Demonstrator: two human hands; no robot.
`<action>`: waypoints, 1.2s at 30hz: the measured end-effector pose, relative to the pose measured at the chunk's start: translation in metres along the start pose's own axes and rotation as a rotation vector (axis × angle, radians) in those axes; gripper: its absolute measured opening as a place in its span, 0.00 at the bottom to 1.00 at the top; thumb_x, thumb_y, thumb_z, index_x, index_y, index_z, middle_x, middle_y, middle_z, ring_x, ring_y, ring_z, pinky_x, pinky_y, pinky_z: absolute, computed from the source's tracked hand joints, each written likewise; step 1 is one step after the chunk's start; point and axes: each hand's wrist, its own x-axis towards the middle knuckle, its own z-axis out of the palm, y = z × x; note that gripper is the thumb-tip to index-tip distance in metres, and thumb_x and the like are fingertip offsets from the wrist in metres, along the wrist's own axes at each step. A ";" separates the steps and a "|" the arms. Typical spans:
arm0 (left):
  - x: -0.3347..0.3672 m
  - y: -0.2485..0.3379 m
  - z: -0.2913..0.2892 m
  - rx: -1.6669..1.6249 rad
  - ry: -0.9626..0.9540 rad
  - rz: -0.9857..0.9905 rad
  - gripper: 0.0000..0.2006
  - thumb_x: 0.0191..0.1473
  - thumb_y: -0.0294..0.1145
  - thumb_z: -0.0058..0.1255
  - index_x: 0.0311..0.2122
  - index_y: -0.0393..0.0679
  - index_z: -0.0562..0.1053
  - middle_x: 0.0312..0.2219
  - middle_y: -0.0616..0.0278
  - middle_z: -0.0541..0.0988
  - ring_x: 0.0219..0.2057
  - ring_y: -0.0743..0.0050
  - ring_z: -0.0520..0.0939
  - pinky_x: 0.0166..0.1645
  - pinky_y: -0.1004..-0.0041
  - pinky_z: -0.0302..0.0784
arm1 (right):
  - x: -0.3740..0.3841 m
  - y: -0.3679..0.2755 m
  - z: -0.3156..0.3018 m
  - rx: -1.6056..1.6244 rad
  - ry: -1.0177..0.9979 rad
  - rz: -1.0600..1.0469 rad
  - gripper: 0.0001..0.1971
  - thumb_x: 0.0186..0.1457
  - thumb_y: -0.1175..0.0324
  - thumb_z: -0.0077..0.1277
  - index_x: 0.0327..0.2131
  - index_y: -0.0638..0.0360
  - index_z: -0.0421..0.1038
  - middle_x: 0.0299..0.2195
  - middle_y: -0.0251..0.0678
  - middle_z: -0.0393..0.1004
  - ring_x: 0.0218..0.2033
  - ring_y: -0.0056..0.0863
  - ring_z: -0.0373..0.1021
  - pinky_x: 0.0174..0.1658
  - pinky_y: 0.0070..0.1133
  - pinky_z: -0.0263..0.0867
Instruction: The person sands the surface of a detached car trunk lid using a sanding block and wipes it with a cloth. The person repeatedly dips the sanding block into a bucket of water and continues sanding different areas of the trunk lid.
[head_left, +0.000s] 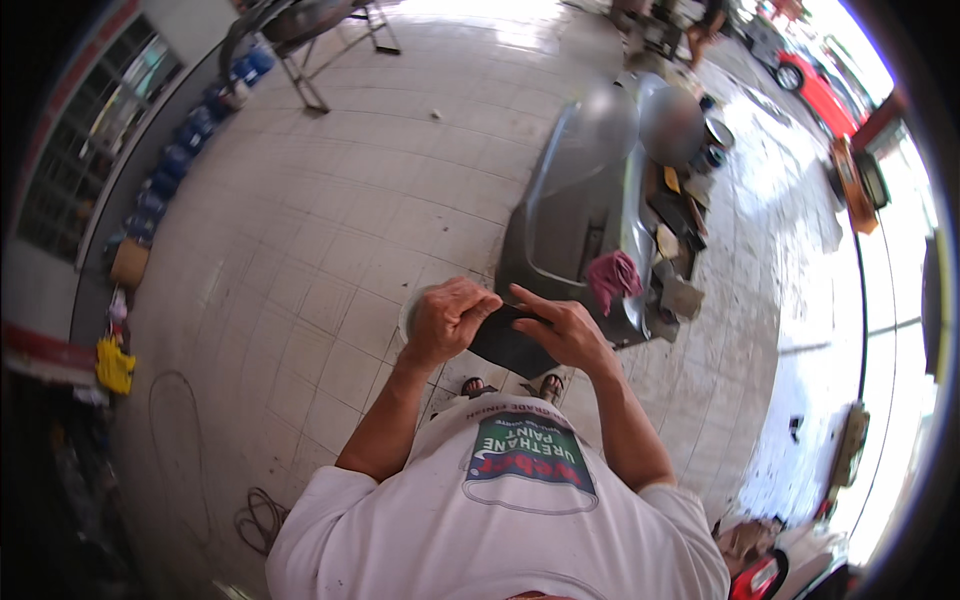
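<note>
A thin, dark grey sheet [508, 350], which looks like sandpaper, is stretched between my two hands in front of my waist. My left hand [447, 318] pinches its upper left part, fingers bent over the thumb. On the other side, my right hand [568, 335] grips the sheet with the index finger reaching along the top edge and the thumb below it. Behind my left hand shows the pale rim of a round container [406, 312], mostly covered. Just beyond the hands lies a large grey car bumper [570, 225], with a crumpled maroon cloth [613, 280] on its near end.
Right of the bumper, tools, cans and a yellow item [671, 180] crowd a low surface. Blue water jugs [185, 140] line the left wall. A metal stand [305, 80] is at the far left, a coiled hose [260, 520] at lower left. A red car [820, 90] stands outside.
</note>
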 end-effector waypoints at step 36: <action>-0.004 -0.083 -0.009 -0.793 0.558 -0.640 0.13 0.70 0.31 0.59 0.31 0.39 0.79 0.28 0.73 0.79 0.34 0.86 0.76 0.45 0.81 0.71 | 0.003 0.015 -0.026 0.638 0.211 0.301 0.23 0.73 0.50 0.55 0.56 0.60 0.82 0.31 0.19 0.81 0.29 0.07 0.63 0.33 0.13 0.62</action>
